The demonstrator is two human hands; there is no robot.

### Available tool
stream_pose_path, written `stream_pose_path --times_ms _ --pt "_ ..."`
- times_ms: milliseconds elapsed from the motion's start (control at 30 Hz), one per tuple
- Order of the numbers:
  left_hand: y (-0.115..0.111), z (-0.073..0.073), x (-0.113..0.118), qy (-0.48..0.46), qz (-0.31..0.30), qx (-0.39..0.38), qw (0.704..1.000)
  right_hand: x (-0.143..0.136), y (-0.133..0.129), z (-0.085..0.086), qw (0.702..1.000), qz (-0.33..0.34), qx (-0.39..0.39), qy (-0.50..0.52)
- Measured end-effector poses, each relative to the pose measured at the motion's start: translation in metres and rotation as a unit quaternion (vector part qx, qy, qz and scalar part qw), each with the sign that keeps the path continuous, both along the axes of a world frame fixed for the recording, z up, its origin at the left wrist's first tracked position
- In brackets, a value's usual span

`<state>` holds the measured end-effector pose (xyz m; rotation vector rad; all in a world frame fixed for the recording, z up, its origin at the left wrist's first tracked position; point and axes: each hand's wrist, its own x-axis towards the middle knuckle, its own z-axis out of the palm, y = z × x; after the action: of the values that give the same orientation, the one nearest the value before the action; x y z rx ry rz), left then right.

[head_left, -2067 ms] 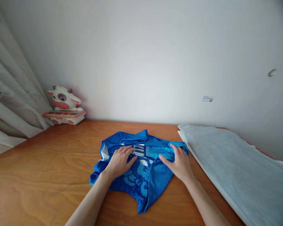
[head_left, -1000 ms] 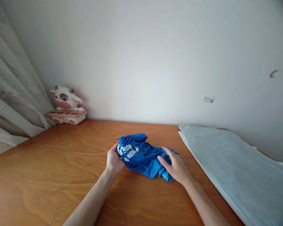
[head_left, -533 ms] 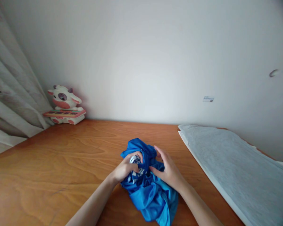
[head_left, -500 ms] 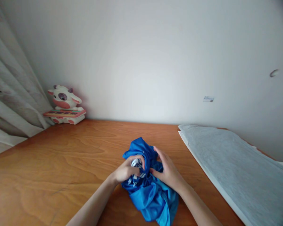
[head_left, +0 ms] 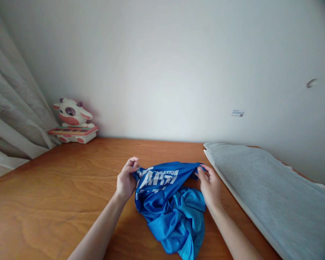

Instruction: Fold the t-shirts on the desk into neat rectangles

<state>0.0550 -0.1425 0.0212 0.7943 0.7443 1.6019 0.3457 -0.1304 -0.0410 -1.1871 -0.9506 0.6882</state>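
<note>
A crumpled blue garment [head_left: 165, 202] with white printed lettering lies on the wooden table, its lower part bunched in lighter blue folds. My left hand [head_left: 126, 180] pinches the upper left edge of the fabric between thumb and fingers. On the other side, my right hand [head_left: 209, 184] grips the upper right corner. Between the two hands the printed part is stretched out and raised a little. Whether it is a shirt or another piece of clothing is hidden by the folds.
A toy cow with a keyboard [head_left: 74, 122] stands at the back left beside a pale curtain [head_left: 13, 97]. Grey folded cloth [head_left: 265, 184] covers the right side of the wooden table [head_left: 56, 187]. A white wall [head_left: 162, 72] rises behind.
Both hands have moved apart, the left to the left and the right to the right. The upper part of the garment, bunched before, is now spread between them and its lettering shows.
</note>
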Motion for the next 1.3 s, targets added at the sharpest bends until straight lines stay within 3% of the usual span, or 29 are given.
stream_pose_path --times_ms 100,200,267,367,433,500,567,667,800,867,933,1033,1133,1200,1300 --pt "0.015 -0.005 -0.017 0.063 0.177 -0.013 0.982 0.017 0.009 -0.002 0.994 -0.065 0.031 0.08" --pt "0.029 -0.016 -0.035 0.137 0.35 -0.064 0.924 0.034 0.018 -0.01 0.988 -0.117 0.043 0.092" --pt "0.033 -0.022 -0.046 0.159 0.422 -0.079 0.889 0.045 0.024 -0.015 0.985 -0.162 0.032 0.04" --pt "0.032 -0.025 -0.054 0.213 0.479 -0.08 0.848 0.059 0.026 -0.019 0.973 -0.221 0.009 -0.069" --pt "0.028 -0.026 -0.053 0.341 0.481 -0.077 0.804 0.061 0.022 -0.018 0.968 -0.225 0.001 -0.114" --pt "0.024 -0.03 -0.046 0.518 0.438 -0.054 0.733 0.058 0.015 -0.016 0.952 -0.228 -0.018 -0.205" --pt "0.022 -0.037 -0.037 0.656 0.362 -0.016 0.662 0.049 0.008 -0.015 0.91 -0.218 -0.039 -0.35" --pt "0.021 -0.049 -0.026 0.758 0.219 0.013 0.614 0.035 0.002 -0.019 0.856 -0.137 -0.027 -0.498" --pt "0.022 -0.054 -0.022 0.803 0.093 0.033 0.587 0.027 0.002 -0.023 0.822 -0.038 -0.045 -0.566" --pt "0.021 -0.05 -0.022 0.806 0.083 0.049 0.583 0.026 0.002 -0.022 0.801 -0.022 -0.088 -0.592" --pt "0.019 -0.043 -0.022 0.792 0.119 0.071 0.595 0.025 0.001 -0.018 0.791 -0.009 -0.113 -0.602" --pt "0.013 -0.033 -0.024 0.744 0.2 0.133 0.624 0.023 -0.003 -0.009 0.8 -0.005 -0.071 -0.596" --pt "0.008 -0.029 -0.027 0.7 0.113 0.186 0.68 0.022 -0.007 0.001 0.816 0.023 0.017 -0.577" --pt "0.008 -0.031 -0.026 0.69 0.052 0.15 0.707 0.022 -0.008 0.004 0.828 0.059 0.025 -0.558" --pt "0.013 -0.038 -0.023 0.709 0.062 0.067 0.7 0.023 -0.006 -0.001 0.848 0.059 -0.018 -0.527"
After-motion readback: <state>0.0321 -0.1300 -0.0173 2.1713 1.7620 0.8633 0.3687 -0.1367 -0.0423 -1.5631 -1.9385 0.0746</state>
